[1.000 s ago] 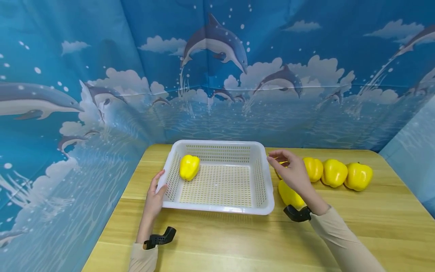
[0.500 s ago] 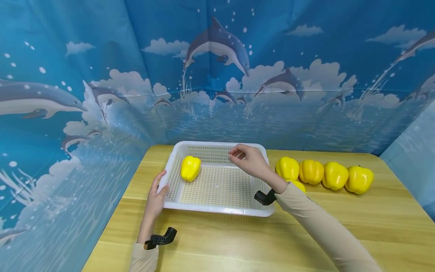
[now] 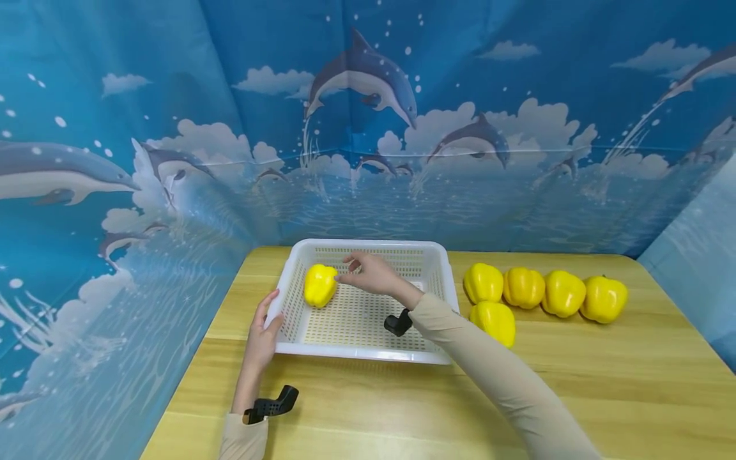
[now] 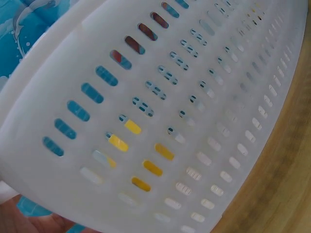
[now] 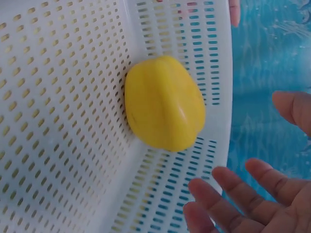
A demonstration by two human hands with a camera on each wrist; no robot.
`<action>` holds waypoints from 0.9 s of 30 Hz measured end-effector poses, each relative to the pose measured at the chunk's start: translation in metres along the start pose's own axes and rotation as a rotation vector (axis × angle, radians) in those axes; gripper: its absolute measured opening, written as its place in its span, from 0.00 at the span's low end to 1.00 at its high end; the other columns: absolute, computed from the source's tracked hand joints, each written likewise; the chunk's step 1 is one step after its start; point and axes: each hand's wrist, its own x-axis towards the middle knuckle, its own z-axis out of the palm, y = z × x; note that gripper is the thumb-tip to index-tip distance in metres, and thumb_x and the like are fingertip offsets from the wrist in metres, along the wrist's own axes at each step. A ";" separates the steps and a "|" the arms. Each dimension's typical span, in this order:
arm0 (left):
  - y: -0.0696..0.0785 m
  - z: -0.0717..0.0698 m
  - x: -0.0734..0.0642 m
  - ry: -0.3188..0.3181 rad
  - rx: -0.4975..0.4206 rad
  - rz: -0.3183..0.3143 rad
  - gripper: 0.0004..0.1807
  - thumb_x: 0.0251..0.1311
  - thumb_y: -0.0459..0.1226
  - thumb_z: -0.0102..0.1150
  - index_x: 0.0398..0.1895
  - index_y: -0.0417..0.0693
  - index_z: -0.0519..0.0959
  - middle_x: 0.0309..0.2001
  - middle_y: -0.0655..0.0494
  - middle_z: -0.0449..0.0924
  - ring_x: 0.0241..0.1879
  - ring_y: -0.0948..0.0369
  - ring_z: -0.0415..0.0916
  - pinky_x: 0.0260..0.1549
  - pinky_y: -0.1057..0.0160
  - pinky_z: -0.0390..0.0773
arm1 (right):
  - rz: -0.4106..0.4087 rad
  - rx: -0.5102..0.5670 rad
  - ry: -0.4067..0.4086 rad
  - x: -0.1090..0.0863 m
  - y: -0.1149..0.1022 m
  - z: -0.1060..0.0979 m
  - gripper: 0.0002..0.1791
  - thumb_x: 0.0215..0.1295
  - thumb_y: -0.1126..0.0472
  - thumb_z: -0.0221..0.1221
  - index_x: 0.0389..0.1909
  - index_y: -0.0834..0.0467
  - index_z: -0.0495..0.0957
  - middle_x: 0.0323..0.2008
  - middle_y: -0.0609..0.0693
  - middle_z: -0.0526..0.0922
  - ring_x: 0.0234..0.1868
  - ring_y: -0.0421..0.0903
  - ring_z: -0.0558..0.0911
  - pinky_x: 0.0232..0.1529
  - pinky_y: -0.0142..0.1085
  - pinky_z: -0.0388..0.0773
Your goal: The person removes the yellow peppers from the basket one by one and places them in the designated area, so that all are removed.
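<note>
A white slotted plastic basket (image 3: 362, 352) stands on the wooden table. One yellow bell pepper (image 3: 320, 285) lies inside it, against the left end. My left hand (image 3: 260, 342) grips the basket's left rim, thumb over the edge and fingers along the outside; its own wrist view is mostly basket wall (image 4: 155, 121), with part of the hand at lower left. Over the basket, my right hand (image 3: 374, 275) is close to the right side of that pepper. In the right wrist view its fingers (image 5: 206, 191) are spread with nothing between them, beside the pepper (image 5: 165, 104).
Several more yellow bell peppers sit right of the basket: a back row ending at a far-right pepper (image 3: 604, 299), and a nearer pepper (image 3: 493, 324) in front of the row's left end. A blue dolphin-print curtain (image 3: 368, 191) hangs behind the table (image 3: 368, 409).
My right hand has moved left from above the loose peppers, across the basket, to the pepper inside it. The peppers on the right are now uncovered. My left hand keeps its grip on the rim.
</note>
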 end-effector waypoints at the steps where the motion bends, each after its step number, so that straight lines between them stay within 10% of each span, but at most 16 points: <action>1: 0.000 0.000 0.000 0.002 -0.001 -0.001 0.29 0.71 0.31 0.40 0.73 0.54 0.54 0.70 0.44 0.55 0.58 0.46 0.66 0.46 0.59 0.72 | 0.008 -0.006 -0.014 0.004 -0.001 0.003 0.31 0.62 0.45 0.60 0.61 0.58 0.71 0.49 0.54 0.79 0.46 0.49 0.78 0.42 0.42 0.74; 10: 0.000 0.001 -0.001 0.006 -0.016 0.010 0.29 0.70 0.30 0.40 0.73 0.54 0.55 0.69 0.44 0.56 0.59 0.45 0.65 0.50 0.49 0.70 | 0.122 0.025 -0.066 0.026 -0.006 0.023 0.45 0.60 0.38 0.58 0.70 0.60 0.59 0.67 0.57 0.63 0.65 0.55 0.64 0.58 0.49 0.64; 27: -0.001 0.000 0.000 0.021 0.019 0.008 0.28 0.70 0.31 0.41 0.72 0.55 0.56 0.70 0.46 0.56 0.59 0.46 0.65 0.49 0.52 0.70 | 0.230 0.079 -0.046 0.043 -0.009 0.062 0.48 0.60 0.41 0.59 0.68 0.68 0.53 0.59 0.64 0.68 0.56 0.56 0.71 0.52 0.43 0.70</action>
